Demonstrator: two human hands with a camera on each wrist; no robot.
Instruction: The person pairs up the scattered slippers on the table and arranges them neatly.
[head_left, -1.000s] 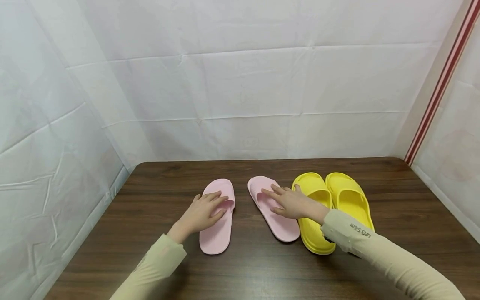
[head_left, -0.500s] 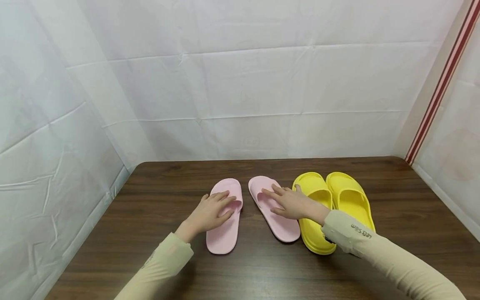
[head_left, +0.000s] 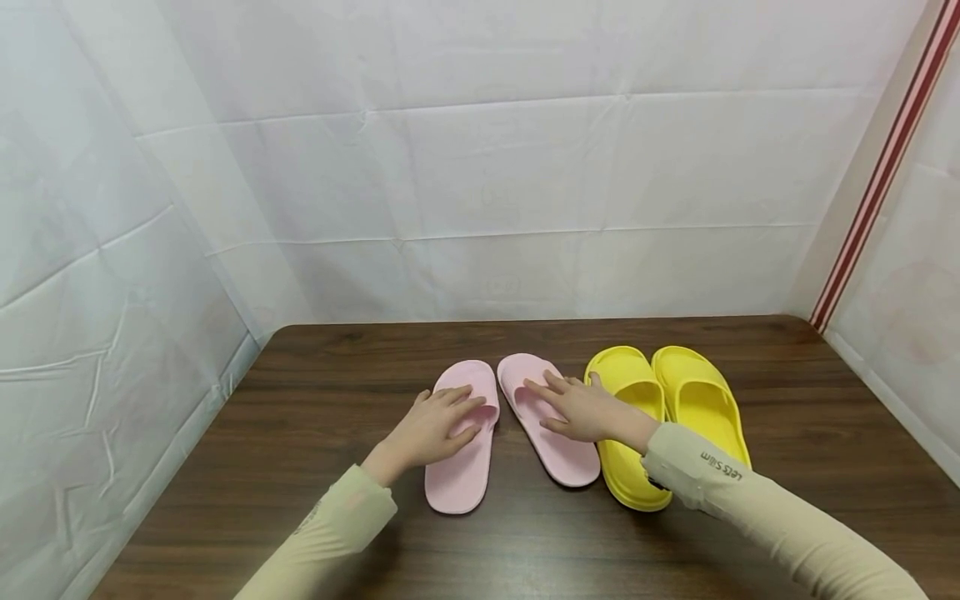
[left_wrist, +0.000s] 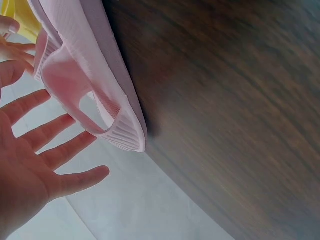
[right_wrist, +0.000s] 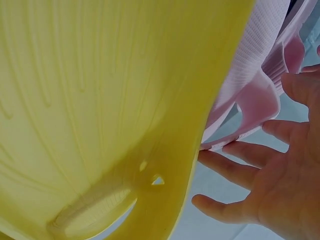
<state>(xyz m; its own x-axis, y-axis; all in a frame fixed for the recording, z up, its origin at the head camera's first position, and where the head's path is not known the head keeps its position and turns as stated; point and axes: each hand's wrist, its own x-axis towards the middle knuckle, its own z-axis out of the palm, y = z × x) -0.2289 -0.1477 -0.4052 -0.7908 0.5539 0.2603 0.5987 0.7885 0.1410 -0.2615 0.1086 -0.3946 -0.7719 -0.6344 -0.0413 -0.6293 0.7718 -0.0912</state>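
Note:
Two pink slippers lie toes away on the dark wood table, the left one [head_left: 456, 483] nearly straight and the right one [head_left: 573, 460] slanted. My left hand [head_left: 429, 427] rests over the strap of the left slipper with its fingers spread. In the left wrist view, straight fingertips of the left hand [left_wrist: 30, 162] meet the edge of the pink strap [left_wrist: 57, 75]. My right hand [head_left: 588, 410] reaches across a yellow slipper [head_left: 633, 479] to the right pink one. In the right wrist view, outstretched fingers of the right hand [right_wrist: 285, 175] touch that pink strap [right_wrist: 260, 100].
A second yellow slipper [head_left: 705, 408] stands beside the first, to the right and partly under the right forearm. Behind the wooden table [head_left: 300, 433] hangs a white sheet [head_left: 495, 192], which also covers the sides. A red-striped band [head_left: 885, 175] runs down the right corner.
The left hand has slid the left pink slipper to the right, so it now lies close to the other pink one. The right hand, right pink slipper and yellow pair have stayed in place.

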